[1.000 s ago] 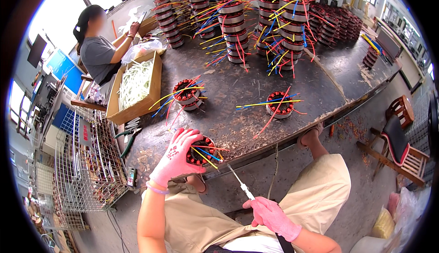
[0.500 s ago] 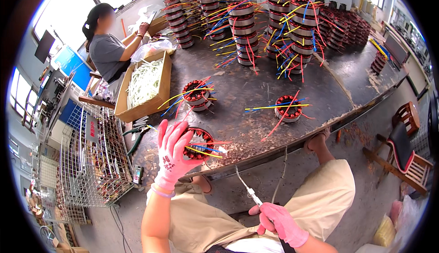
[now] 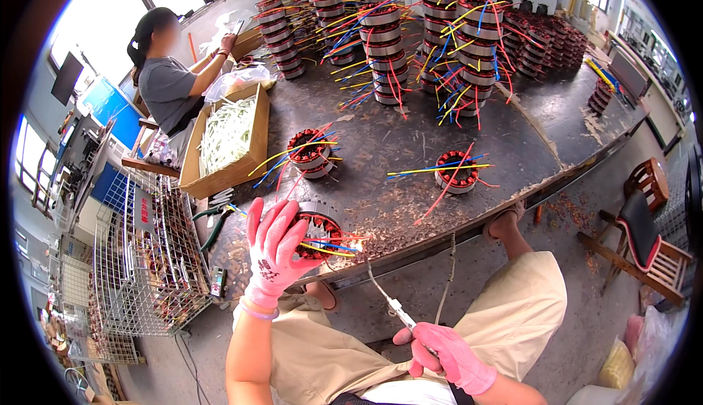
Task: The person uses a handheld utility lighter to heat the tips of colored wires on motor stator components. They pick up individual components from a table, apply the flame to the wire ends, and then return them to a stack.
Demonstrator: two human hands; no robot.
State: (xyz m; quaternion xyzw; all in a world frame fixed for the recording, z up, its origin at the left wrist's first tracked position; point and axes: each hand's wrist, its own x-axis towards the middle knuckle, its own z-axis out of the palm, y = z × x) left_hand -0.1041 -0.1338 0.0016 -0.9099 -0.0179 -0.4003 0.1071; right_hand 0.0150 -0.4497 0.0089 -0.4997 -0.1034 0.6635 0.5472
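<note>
My left hand [image 3: 274, 255], in a pink glove, grips a motor stator [image 3: 324, 218] with red windings, tilted on its side at the table's near edge. Its red, blue and yellow lead wires [image 3: 333, 247] stick out to the right. My right hand [image 3: 452, 357], also gloved in pink, is closed around the handle of a slim torch [image 3: 400, 311] with a thin bent metal tube. At the tube's tip a small orange flame [image 3: 358, 244] glows against the wire ends. Two more stators, a left one [image 3: 310, 157] and a right one [image 3: 457, 178], stand upright beyond my hands.
Tall stacks of wired stators [image 3: 384, 53] line the far side of the table [image 3: 381, 156]. An open carton [image 3: 260, 134] of white sleeves stands at left, near green-handled pliers [image 3: 212, 229]. A co-worker [image 3: 172, 83] sits beyond it. Wire cages [image 3: 154, 258] flank the table; a chair [image 3: 644, 236] stands right.
The stator in my left hand has tilted and its leads are drawn closer together. The torch tip now meets the wire ends, with a brighter orange glow there.
</note>
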